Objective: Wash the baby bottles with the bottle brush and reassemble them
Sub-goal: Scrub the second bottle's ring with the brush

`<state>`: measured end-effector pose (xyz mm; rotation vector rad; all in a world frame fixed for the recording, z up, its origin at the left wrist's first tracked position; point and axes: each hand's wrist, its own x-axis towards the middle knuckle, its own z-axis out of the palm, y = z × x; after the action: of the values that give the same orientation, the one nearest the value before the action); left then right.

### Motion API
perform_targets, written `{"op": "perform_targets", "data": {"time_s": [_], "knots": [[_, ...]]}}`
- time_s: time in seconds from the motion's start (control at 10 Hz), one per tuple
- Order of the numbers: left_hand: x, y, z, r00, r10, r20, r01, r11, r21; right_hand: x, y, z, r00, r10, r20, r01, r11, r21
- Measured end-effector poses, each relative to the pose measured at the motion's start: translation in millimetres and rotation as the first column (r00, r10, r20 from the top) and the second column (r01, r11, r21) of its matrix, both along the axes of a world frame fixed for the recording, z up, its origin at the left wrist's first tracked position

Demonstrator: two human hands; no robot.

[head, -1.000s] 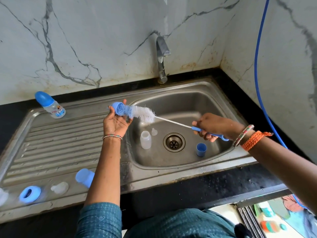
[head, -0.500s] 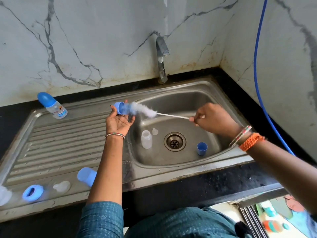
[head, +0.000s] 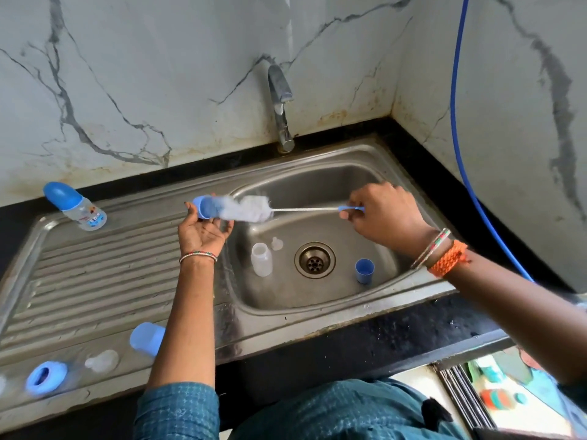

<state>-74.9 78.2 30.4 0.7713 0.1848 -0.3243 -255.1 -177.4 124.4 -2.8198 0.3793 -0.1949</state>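
Note:
My left hand (head: 203, 233) holds a small blue cap (head: 203, 207) at its fingertips, above the sink's left rim. The white bristles of the bottle brush (head: 251, 208) are pushed into the cap. My right hand (head: 386, 217) grips the brush's blue handle end over the basin. In the basin stand a clear bottle body (head: 261, 259), a clear teat (head: 276, 243) and a blue cap (head: 364, 270). An assembled bottle with a blue lid (head: 76, 206) lies on the drainboard's far left.
On the near drainboard lie a blue cap (head: 147, 339), a clear teat (head: 102, 361) and a blue ring (head: 46, 377). The tap (head: 279, 103) rises behind the steel sink (head: 317, 308) with no water running. A blue hose (head: 457, 128) hangs down the right wall.
My right hand has risen and drawn back along the wire handle, so the brush now lies nearly level. The bristles moved in and out of the cap held by my left hand.

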Motion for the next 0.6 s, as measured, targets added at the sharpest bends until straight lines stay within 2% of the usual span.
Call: {"op": "perform_targets", "data": {"time_s": [0.1,0.2,0.3,0.4,0.5,0.6], "knots": [[1,4,-1,0.999,-0.008,0.039,0.009,0.999,-0.034,6,-4,4,0.926,0.158,-0.344,0.096,0.780,0.618],[2,9,1,1.000,-0.020,0.021,0.021,0.999,-0.028,5,-4,-12,0.996,0.080,-0.036,-0.076,0.990,0.120],[-1,7,5,0.999,-0.005,-0.037,0.005,1.000,0.025,1,1,-22,0.793,0.293,0.534,-0.019,0.888,-0.459],[-1,7,5,0.998,0.004,-0.057,-0.005,1.000,-0.008,1,7,-29,0.763,0.364,0.535,-0.052,0.859,-0.509],[-2,11,5,0.999,-0.044,0.001,0.044,0.997,-0.062,3,4,-12,0.976,0.116,-0.184,-0.020,0.889,0.457],[-1,14,6,0.995,-0.095,-0.018,0.094,0.995,-0.045,10,-14,-17,0.869,0.254,-0.425,0.260,0.497,0.828]]}}
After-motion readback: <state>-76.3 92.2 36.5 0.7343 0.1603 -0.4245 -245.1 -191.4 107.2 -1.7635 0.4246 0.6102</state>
